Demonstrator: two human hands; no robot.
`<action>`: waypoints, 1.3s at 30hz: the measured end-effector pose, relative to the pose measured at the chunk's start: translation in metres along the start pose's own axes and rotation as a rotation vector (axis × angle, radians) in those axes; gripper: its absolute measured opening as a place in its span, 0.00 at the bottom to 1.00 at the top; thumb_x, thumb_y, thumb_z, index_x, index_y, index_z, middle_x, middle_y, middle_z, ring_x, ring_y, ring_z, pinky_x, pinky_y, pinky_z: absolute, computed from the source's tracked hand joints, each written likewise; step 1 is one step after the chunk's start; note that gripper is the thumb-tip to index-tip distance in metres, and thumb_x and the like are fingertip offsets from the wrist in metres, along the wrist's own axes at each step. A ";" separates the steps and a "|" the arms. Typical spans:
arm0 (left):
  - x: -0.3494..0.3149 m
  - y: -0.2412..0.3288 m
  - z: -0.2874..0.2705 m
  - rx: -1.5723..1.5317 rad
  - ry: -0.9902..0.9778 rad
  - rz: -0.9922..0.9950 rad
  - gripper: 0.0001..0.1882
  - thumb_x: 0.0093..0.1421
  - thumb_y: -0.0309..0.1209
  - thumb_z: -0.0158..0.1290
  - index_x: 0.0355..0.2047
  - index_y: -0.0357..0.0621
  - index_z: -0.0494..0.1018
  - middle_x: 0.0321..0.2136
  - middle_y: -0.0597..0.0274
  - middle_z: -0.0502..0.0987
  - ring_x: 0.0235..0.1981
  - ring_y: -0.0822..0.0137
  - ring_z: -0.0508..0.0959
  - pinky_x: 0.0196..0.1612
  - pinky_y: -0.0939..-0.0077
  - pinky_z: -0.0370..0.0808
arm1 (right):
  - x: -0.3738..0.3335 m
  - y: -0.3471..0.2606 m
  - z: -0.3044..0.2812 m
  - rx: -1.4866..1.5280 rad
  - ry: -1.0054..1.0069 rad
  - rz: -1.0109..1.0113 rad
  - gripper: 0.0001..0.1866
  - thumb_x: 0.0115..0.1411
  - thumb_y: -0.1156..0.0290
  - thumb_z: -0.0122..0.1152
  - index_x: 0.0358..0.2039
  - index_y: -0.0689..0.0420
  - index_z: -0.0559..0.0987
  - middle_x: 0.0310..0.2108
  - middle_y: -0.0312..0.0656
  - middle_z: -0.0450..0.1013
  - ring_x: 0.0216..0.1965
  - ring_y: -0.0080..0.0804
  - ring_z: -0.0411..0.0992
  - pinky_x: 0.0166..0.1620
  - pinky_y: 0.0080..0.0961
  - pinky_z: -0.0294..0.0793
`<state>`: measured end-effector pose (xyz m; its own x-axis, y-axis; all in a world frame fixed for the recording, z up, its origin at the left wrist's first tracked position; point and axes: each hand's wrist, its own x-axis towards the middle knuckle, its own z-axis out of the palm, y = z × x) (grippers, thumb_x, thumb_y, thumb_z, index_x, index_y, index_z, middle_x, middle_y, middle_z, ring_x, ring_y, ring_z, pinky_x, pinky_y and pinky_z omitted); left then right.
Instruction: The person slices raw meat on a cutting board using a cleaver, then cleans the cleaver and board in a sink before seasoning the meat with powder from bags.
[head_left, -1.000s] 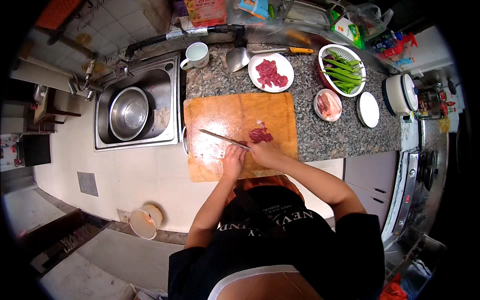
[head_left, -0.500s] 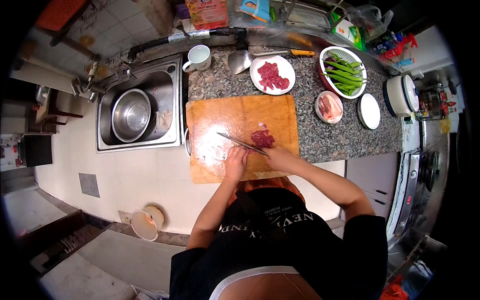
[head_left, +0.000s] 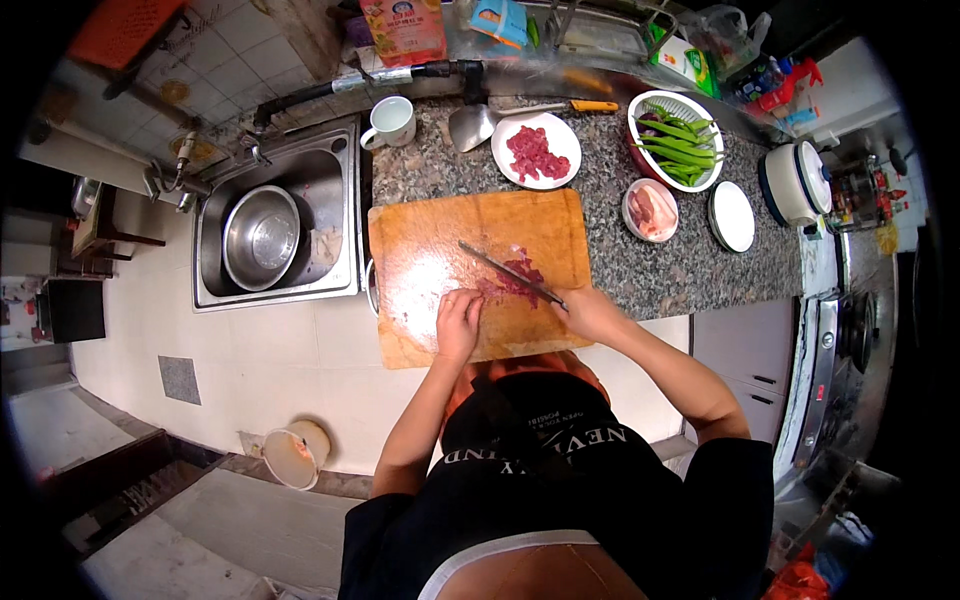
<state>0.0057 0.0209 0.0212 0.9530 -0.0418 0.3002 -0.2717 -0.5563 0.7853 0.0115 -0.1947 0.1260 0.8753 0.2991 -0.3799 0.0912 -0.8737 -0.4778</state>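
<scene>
Mid-frame, I see the right hand [head_left: 590, 314] clasping the knife [head_left: 510, 272] over red meat [head_left: 530, 268]; whether the curled left hand [head_left: 459, 322] holds anything, I can't tell. Skidding on the glossy cutting board [head_left: 425, 230], the knife could nick that hand.

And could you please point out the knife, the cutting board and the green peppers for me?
Knife [head_left: 510, 273], head view, middle of the blade.
Cutting board [head_left: 500, 218], head view, bare wood near its far edge.
Green peppers [head_left: 679, 156], head view, side of one pepper.
</scene>
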 end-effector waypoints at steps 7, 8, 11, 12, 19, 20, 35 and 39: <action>0.001 -0.002 0.014 0.030 -0.018 0.098 0.06 0.46 0.22 0.53 0.27 0.41 0.72 0.29 0.59 0.72 0.34 0.60 0.70 0.38 0.72 0.69 | -0.010 -0.014 0.007 -0.050 -0.079 0.068 0.10 0.51 0.69 0.47 0.33 0.59 0.71 0.22 0.55 0.70 0.26 0.53 0.69 0.32 0.46 0.67; 0.003 -0.003 0.015 0.037 -0.037 0.113 0.05 0.46 0.22 0.53 0.27 0.41 0.73 0.29 0.59 0.72 0.34 0.60 0.70 0.38 0.72 0.69 | -0.010 -0.015 0.007 -0.052 -0.085 0.062 0.10 0.51 0.69 0.46 0.33 0.59 0.70 0.22 0.54 0.70 0.26 0.53 0.69 0.32 0.46 0.67; 0.005 -0.008 0.018 0.050 -0.084 0.144 0.04 0.45 0.23 0.54 0.25 0.40 0.73 0.29 0.59 0.72 0.34 0.60 0.71 0.38 0.72 0.69 | -0.011 -0.014 0.007 -0.057 -0.106 0.058 0.10 0.51 0.68 0.46 0.32 0.59 0.70 0.22 0.54 0.70 0.26 0.53 0.70 0.32 0.47 0.67; 0.006 -0.010 0.018 0.047 -0.093 0.146 0.04 0.45 0.23 0.54 0.25 0.40 0.73 0.29 0.59 0.73 0.34 0.60 0.71 0.37 0.72 0.69 | -0.010 -0.012 0.009 -0.060 -0.114 0.064 0.10 0.51 0.69 0.46 0.32 0.59 0.70 0.22 0.55 0.70 0.26 0.53 0.70 0.32 0.47 0.67; 0.010 -0.016 0.020 0.049 -0.112 0.171 0.04 0.44 0.23 0.55 0.22 0.40 0.72 0.25 0.59 0.72 0.30 0.60 0.71 0.34 0.71 0.69 | 0.001 -0.004 0.031 0.029 -0.087 0.040 0.11 0.52 0.67 0.46 0.33 0.59 0.70 0.21 0.54 0.70 0.26 0.52 0.69 0.31 0.45 0.67; 0.010 -0.016 0.018 0.052 -0.116 0.171 0.04 0.44 0.23 0.55 0.22 0.40 0.72 0.25 0.59 0.72 0.30 0.60 0.71 0.34 0.71 0.69 | 0.013 -0.007 0.041 0.050 -0.039 0.020 0.11 0.52 0.67 0.46 0.33 0.60 0.70 0.22 0.54 0.70 0.27 0.53 0.69 0.31 0.45 0.67; 0.008 -0.016 0.019 0.025 -0.116 0.135 0.04 0.45 0.24 0.55 0.23 0.39 0.72 0.25 0.59 0.71 0.31 0.59 0.70 0.35 0.71 0.69 | -0.007 -0.011 0.010 0.038 -0.144 0.016 0.10 0.51 0.69 0.45 0.29 0.62 0.70 0.22 0.58 0.69 0.28 0.54 0.69 0.32 0.45 0.67; 0.011 -0.012 0.016 0.044 -0.142 0.123 0.04 0.45 0.24 0.55 0.23 0.39 0.72 0.25 0.58 0.71 0.31 0.59 0.70 0.35 0.71 0.69 | 0.030 -0.012 0.038 0.081 -0.043 -0.019 0.11 0.51 0.69 0.45 0.28 0.63 0.71 0.24 0.58 0.70 0.30 0.54 0.69 0.32 0.45 0.67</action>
<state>0.0216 0.0144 0.0064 0.9230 -0.2268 0.3108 -0.3845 -0.5754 0.7219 0.0184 -0.1602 0.0900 0.8525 0.3329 -0.4030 0.0674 -0.8346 -0.5468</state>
